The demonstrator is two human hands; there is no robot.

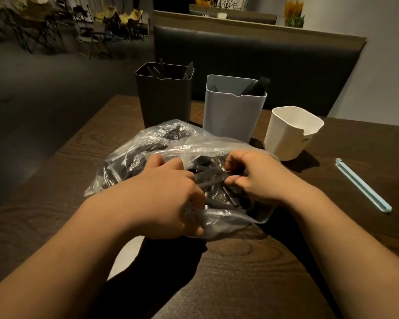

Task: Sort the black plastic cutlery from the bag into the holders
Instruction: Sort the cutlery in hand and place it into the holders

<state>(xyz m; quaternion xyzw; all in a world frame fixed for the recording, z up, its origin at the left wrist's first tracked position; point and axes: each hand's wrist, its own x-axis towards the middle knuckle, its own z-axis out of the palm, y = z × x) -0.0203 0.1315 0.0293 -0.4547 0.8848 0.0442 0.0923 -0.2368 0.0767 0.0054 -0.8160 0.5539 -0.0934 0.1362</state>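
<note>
Left hand (168, 199): fingers curled, clamped on the near edge of the clear plastic bag (145, 143), bunching the film at the mouth. Right hand (256, 178): knuckles up, inside the bag mouth, thumb and fingertips pinched on black cutlery (209, 174). I can't tell which piece or how many. The two hands sit close together with a short gap between them, and dark handles cross that gap.

The rest of the cutlery is a loose pile inside the bag, with more dark pieces showing through the film toward its far left side. The bag lies flat on the desk (240, 261), mouth toward the person.

Three holders stand upright in a row just behind the bag:
- black holder (164, 100) at the left, with a few black handles (187, 70) poking above the rim
- grey holder (233, 111) in the middle, with black forks (259, 85) leaning in its right corner, tines up
- white holder (290, 134) at the right, shorter, nearest the right hand but not touching it. Its contents can't be seen from this angle.

A pale blue sealing clip (362, 185) lies on the desk, well to the right of everything. A dark padded bench back (263, 65) is behind the desk.
</note>
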